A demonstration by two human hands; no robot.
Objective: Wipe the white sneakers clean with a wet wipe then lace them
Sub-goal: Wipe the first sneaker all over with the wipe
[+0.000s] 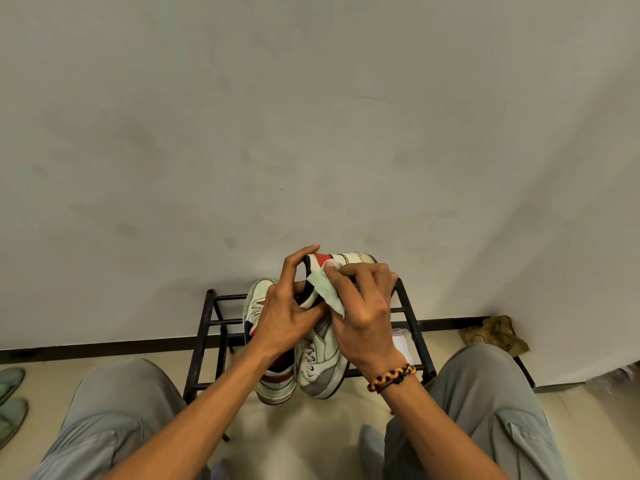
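Holding a sneaker [323,336] up over the rack [412,318], I have my left hand [287,315] clamped on its collar, fingers hooked over the dark rim and thumb down against the side, so that hand is closed on the shoe. My right hand [367,306] sits just to the right of the left one, fingers curled and pressing a wipe [325,289] against the shoe's heel end; the wipe is bunched under those fingers, with one corner hanging loose between my two hands. Above my right fingers the heel shows red, white and dark panels. Below my hands the grey toe of this sneaker points down toward me, its laces visible along the tongue. A second sneaker [263,306] lies on the rack just under and to the left of my left hand, partly hidden by my wrist, its striped end nearest me. A braided band [391,377] circles my right wrist. To the right of that wrist, something white [401,341] rests on the rack; I cannot tell what it is. Well to the right of my hands, a crumpled brown thing [495,334] lies at the foot of the wall [311,133]. Far left of my left arm, green slippers [12,400] sit on the floor.
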